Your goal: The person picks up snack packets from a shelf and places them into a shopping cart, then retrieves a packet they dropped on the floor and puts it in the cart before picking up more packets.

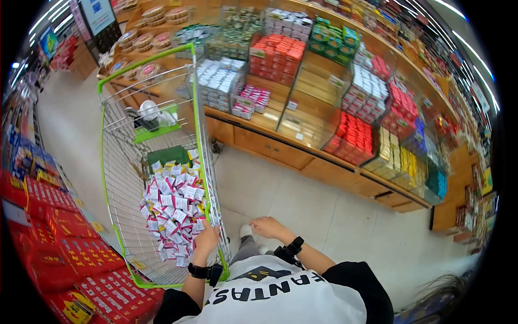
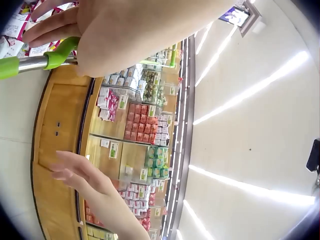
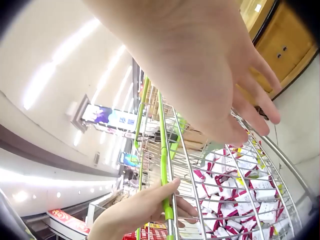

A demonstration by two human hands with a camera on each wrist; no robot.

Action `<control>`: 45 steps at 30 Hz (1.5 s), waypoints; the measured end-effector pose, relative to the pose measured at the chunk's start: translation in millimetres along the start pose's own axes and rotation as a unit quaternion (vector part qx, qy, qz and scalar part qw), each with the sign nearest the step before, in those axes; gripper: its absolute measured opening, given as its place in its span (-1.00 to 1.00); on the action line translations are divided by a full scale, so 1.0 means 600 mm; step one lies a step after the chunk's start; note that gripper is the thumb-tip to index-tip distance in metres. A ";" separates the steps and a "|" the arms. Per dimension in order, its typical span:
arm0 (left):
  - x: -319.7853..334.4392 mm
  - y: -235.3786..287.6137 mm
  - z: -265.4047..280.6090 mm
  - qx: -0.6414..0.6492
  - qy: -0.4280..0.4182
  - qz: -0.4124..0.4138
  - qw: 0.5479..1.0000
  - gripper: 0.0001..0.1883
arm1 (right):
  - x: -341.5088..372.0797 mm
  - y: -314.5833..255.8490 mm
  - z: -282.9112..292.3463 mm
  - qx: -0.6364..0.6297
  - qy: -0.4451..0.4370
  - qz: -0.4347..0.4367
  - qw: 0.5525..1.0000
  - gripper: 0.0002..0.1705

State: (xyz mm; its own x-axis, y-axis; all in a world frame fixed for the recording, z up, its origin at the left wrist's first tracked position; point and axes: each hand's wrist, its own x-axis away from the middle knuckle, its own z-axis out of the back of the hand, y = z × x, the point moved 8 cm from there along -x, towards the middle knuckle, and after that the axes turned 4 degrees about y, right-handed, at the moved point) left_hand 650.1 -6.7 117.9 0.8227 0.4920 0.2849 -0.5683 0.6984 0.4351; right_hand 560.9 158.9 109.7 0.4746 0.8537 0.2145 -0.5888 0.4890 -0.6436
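Observation:
My left hand (image 1: 207,238) rests on the green side rail of a shopping cart (image 1: 197,108). In the left wrist view its fingers (image 2: 52,24) extend past the rail, over the heap inside. That heap is many small white-and-pink packets (image 1: 175,202), some with yellow, loose in the wire basket. The right hand (image 1: 268,228) hangs in the air to the right of the cart, fingers loosely bent and holding nothing. In the right wrist view the right hand's fingers (image 3: 257,100) overlap the cart's wire side. A dark green piece (image 1: 168,155) lies beside the heap.
Wooden shelves (image 1: 318,162) with clear dividers and stacked packets run along the right. Red boxes (image 1: 81,243) are piled on the left. A white round item (image 1: 149,110) sits at the cart's child-seat end. Pale tiled floor (image 1: 334,205) lies between cart and shelves.

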 end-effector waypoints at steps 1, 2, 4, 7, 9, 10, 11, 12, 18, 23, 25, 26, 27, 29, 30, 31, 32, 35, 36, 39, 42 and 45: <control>0.003 -0.001 -0.001 -0.003 -0.006 0.009 1.000 -0.52 | -0.012 0.005 0.004 0.041 -0.009 -0.002 0.999 -0.71; 0.009 -0.002 -0.004 -0.003 -0.016 0.022 1.000 -0.54 | -0.019 0.008 0.008 0.082 -0.023 -0.003 0.996 -0.71; 0.017 -0.010 -0.004 0.030 -0.016 0.051 0.998 -0.53 | -0.037 0.004 0.013 0.063 -0.044 0.017 0.997 -0.71; 0.018 -0.033 -0.018 0.044 -0.002 0.058 0.997 -0.51 | -0.068 -0.001 0.006 0.037 -0.056 0.041 0.997 -0.71; 0.026 -0.035 -0.012 0.032 -0.006 0.081 0.996 -0.52 | -0.082 0.000 -0.008 0.033 -0.067 0.051 0.996 -0.71; 0.026 -0.031 -0.007 0.022 -0.012 0.090 0.996 -0.53 | -0.088 0.003 -0.021 0.051 -0.094 0.061 0.992 -0.70; 0.030 -0.027 0.001 0.048 -0.026 0.109 0.993 -0.53 | -0.095 0.003 -0.027 0.069 -0.118 0.072 0.988 -0.69; 0.033 -0.029 0.001 0.047 -0.022 0.119 0.992 -0.53 | -0.103 0.003 -0.025 0.068 -0.123 0.081 0.987 -0.69; 0.077 -0.040 -0.011 0.101 0.120 0.243 0.957 -0.56 | -0.139 0.041 0.016 -0.022 -0.223 0.151 0.963 -0.68; 0.109 -0.014 -0.005 -0.077 0.241 0.391 0.885 -0.48 | -0.197 0.144 0.113 0.009 -0.256 0.147 0.955 -0.67; 0.101 0.016 -0.006 -0.076 0.260 0.418 0.867 -0.42 | -0.225 0.173 0.156 -0.015 -0.252 0.140 0.957 -0.68; 0.099 0.032 -0.004 -0.076 0.269 0.437 0.855 -0.35 | -0.237 0.188 0.173 -0.044 -0.246 0.119 0.961 -0.68; 0.094 0.050 -0.004 -0.073 0.269 0.445 0.851 -0.35 | -0.246 0.203 0.175 -0.041 -0.253 0.124 0.958 -0.68; 0.078 0.086 0.008 -0.043 0.316 0.432 0.843 -0.25 | -0.275 0.226 0.204 -0.216 -0.187 0.079 0.955 -0.69; 0.073 0.094 0.006 -0.042 0.316 0.441 0.839 -0.25 | -0.277 0.229 0.209 -0.214 -0.196 0.082 0.953 -0.69; 0.066 0.101 0.006 -0.054 0.313 0.437 0.841 -0.25 | -0.281 0.232 0.216 -0.195 -0.193 0.079 0.958 -0.70; 0.055 0.108 0.009 -0.067 0.311 0.431 0.844 -0.24 | -0.288 0.230 0.224 -0.175 -0.187 0.075 0.964 -0.71; 0.023 0.112 0.021 -0.070 0.310 0.425 0.848 -0.26 | -0.290 0.254 0.194 -0.201 -0.229 0.058 0.951 -0.71; 0.007 0.115 0.030 -0.073 0.314 0.411 0.853 -0.26 | -0.292 0.249 0.197 -0.199 -0.228 0.059 0.951 -0.71; -0.047 0.111 0.064 -0.082 0.358 0.371 0.853 -0.41 | -0.295 0.236 0.203 -0.217 -0.253 0.037 0.942 -0.71; -0.118 0.107 0.113 -0.091 0.406 0.313 0.854 -0.55 | -0.327 0.234 0.222 -0.227 -0.229 0.042 0.946 -0.70; -0.193 0.094 0.160 -0.069 0.457 0.260 0.848 -0.64 | -0.370 0.243 0.252 -0.242 -0.177 0.033 0.953 -0.71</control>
State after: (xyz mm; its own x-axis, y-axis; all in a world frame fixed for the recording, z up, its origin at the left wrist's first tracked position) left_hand 524.1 -74.2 191.8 0.1406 0.9051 -0.4013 -0.8987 0.2867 0.3319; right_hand 270.6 67.9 79.5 0.1460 0.9288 0.3406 -0.1976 0.3648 -0.9099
